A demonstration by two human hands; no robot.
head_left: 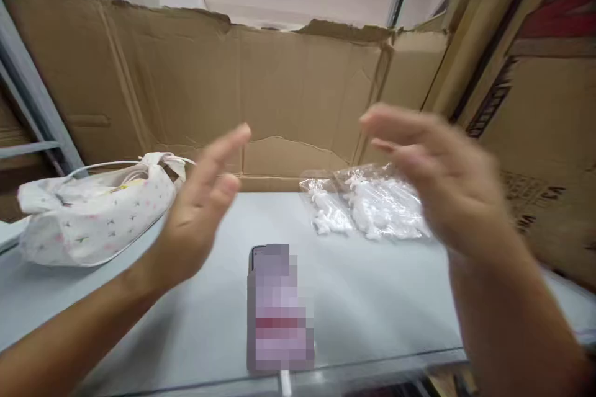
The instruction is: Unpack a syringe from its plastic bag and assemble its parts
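My left hand (195, 208) is raised over the left part of the table, its fingers stretched out and apart from the thumb, holding nothing. Higher on the right, my right hand (440, 170) hovers with fingers extended and slightly bent; it is blurred by motion and nothing shows in it. Clear plastic bags with white pieces inside, a small one (328, 208) and a larger one (384, 205), lie nearest to my right hand, which partly covers the larger. Between my forearms a phone (252, 322) lies flat, its screen pixelated, with a white cable (285, 381) at its lower end.
A white cloth bag (97, 223) with a small flower print rests at the left, beyond my left forearm. Cardboard sheets (298, 87) wall off the back of the pale table (372, 304). A large printed carton (554, 130) stands at the right, and a metal post (41, 80) at the left.
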